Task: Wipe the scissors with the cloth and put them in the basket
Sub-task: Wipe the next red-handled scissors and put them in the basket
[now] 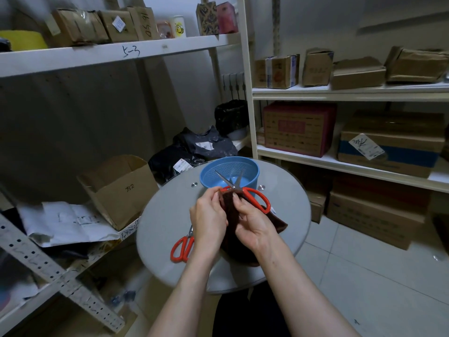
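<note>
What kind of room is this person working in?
Most likely a storeroom or small stockroom. White metal shelves line the walls, stacked with taped cardboard boxes, some labelled. Black parcel bags lie piled in the corner behind the small round table.

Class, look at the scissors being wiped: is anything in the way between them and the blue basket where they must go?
Nothing visible. The held scissors are open, with blade tips already over the open top of the blue basket, which looks empty. Only the cloth, pinched by the left hand and right hand, wraps them.
</note>
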